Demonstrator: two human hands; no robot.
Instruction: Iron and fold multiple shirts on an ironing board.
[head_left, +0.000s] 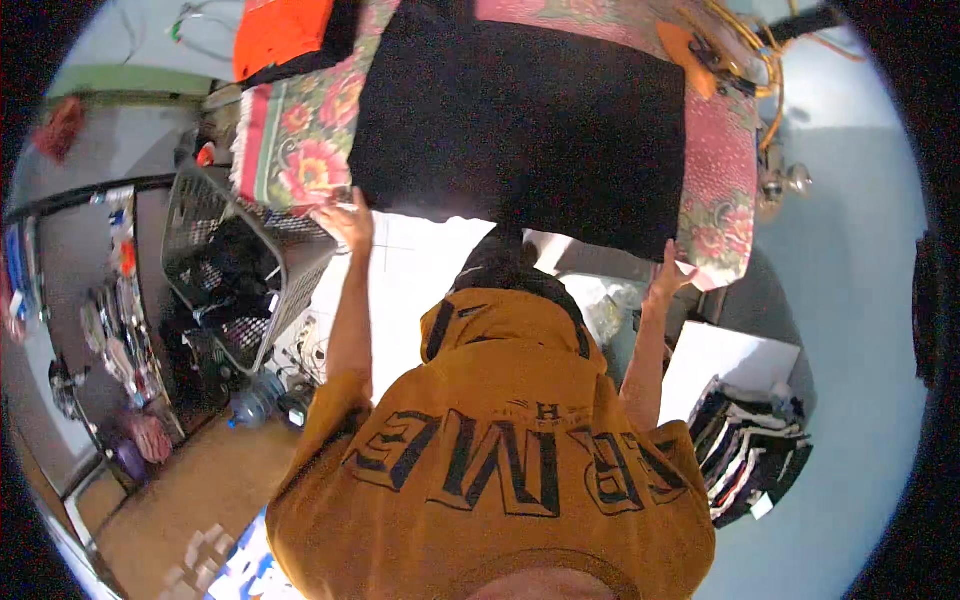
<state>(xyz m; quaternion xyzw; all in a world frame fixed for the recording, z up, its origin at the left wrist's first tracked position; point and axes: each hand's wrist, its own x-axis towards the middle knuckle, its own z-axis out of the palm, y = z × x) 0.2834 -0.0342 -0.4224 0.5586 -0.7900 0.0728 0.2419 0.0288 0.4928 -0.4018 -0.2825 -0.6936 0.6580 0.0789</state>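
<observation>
A black cloth garment (525, 127) lies spread flat over a table covered with a pink floral cloth (311, 161). My left hand (347, 223) grips its near left corner. At the near right corner, my right hand (670, 279) holds the garment's edge, with the thumb on top. The near edge runs between both hands, close to the table's front. Some of my fingers are hidden beneath the fabric and the floral cloth.
An orange and black clothes iron (701, 64) with an orange cord sits at the table's far right. Orange and black clothing (281, 37) lies far left. A grey plastic basket (281, 262) holds dark clothes. Folded clothes (750, 450) are stacked at right. A water bottle (259, 401) is on the floor.
</observation>
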